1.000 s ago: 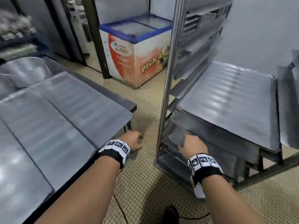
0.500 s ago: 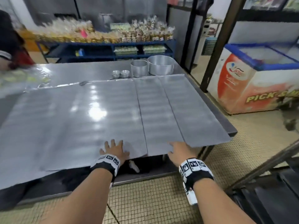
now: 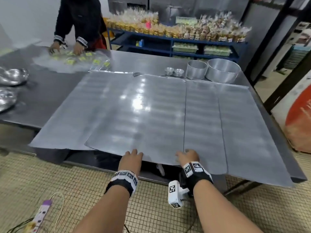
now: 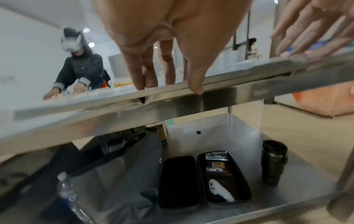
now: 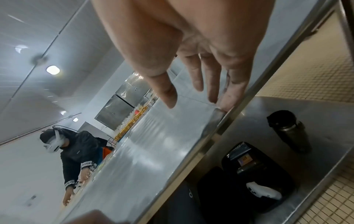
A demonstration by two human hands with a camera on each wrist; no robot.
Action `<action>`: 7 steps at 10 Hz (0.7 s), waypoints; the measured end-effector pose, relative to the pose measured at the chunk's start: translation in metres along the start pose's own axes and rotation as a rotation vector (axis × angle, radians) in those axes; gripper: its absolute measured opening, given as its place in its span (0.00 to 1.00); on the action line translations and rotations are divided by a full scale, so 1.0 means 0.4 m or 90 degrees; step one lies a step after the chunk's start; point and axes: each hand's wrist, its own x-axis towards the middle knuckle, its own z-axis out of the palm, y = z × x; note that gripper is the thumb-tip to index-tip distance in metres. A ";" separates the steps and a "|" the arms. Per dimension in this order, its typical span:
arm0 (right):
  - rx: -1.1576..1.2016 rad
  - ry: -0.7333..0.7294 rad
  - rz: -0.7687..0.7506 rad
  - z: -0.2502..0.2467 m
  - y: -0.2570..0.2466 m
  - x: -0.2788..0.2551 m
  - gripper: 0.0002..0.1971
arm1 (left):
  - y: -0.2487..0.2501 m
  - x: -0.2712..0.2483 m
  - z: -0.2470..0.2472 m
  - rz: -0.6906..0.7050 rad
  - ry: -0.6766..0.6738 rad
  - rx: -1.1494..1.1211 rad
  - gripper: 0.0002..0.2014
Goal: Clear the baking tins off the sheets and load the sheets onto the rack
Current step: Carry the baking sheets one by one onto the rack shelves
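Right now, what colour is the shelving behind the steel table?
Dark blue shelving, clearest in the head view.

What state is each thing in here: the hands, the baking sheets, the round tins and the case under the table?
Left hand: open, fingers resting on the top sheet's near edge.
Right hand: open, fingertips at the same edge.
Flat silver baking sheets: overlapping on the steel table, overhanging its near edge, nothing on them.
Round aluminium tins: upright, behind the sheets.
Black zip case: open.

Beige tiled floor (image 3: 42, 179); blue shelving (image 3: 170, 42) behind; white wall (image 3: 25, 17); ceiling lamp (image 5: 52, 70).
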 end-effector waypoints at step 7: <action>-0.048 -0.063 0.084 -0.058 0.007 0.091 0.29 | 0.046 -0.064 0.007 -0.018 0.018 -0.364 0.16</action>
